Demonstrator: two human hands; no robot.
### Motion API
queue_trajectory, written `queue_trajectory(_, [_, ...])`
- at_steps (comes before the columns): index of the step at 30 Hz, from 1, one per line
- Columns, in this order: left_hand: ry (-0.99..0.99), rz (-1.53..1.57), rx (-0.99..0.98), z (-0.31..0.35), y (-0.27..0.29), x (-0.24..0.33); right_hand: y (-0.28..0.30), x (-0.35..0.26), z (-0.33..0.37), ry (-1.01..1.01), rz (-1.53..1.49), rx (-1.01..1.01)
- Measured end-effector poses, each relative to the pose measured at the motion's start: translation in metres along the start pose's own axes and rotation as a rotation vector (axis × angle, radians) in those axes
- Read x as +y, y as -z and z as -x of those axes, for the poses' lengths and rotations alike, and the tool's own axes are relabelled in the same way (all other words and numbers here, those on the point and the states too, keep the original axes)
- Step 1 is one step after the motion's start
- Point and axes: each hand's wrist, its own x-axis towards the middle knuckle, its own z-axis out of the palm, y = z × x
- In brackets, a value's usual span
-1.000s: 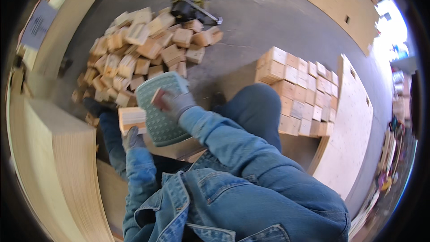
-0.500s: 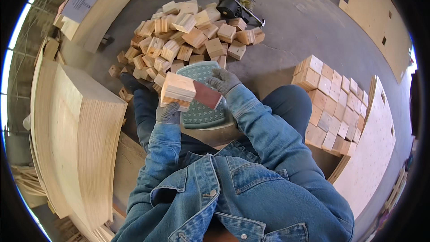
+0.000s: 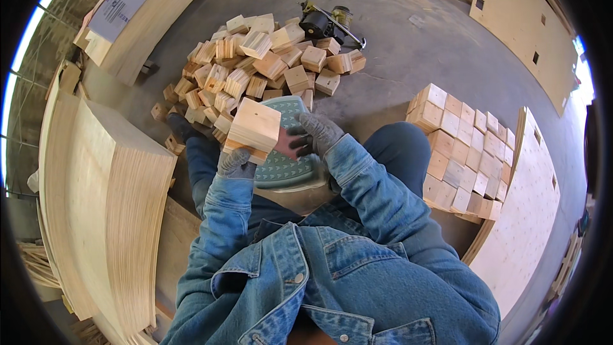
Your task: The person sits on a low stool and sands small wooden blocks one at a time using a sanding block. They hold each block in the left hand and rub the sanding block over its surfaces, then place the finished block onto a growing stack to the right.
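Wood block [image 3: 253, 124] in my left hand [image 3: 237, 165], reddish pad [image 3: 286, 141] by my right hand [image 3: 319, 134].
My left hand is closed on the block's lower edge; my right, fingers half-curled, is too blurred to tell its grip. Below, the block partly hides a teal stool [image 3: 281, 171]; loose blocks [image 3: 255, 57] lie beyond, stacked blocks [image 3: 463, 153] right, plywood [image 3: 96, 204] left. Small print marks a pale sheet [image 3: 118, 9].

A scuffed grey floor [image 3: 389, 35] spreads across the upper middle of the frame, with a tan panel [image 3: 523, 32] pierced by square holes at upper right. White light [image 3: 582, 73] glares at the right edge, and a bright strip [image 3: 9, 92] curves along the left.
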Motion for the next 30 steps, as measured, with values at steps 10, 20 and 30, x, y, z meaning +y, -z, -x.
queue_trajectory(10, [-0.251, -0.688, -0.433, -0.039, 0.038, 0.007, -0.028, 0.021, 0.017, -0.024, -0.431, -0.265])
queue_trajectory(20, [-0.084, -0.057, -0.393, -0.044, -0.019, 0.041, 0.004, -0.087, 0.055, 0.555, -0.643, 0.119])
queue_trajectory(30, [0.297, 0.246, 0.124, -0.003, 0.115, -0.045, 0.242, -0.048, 0.114, 0.742, -0.466, 0.727])
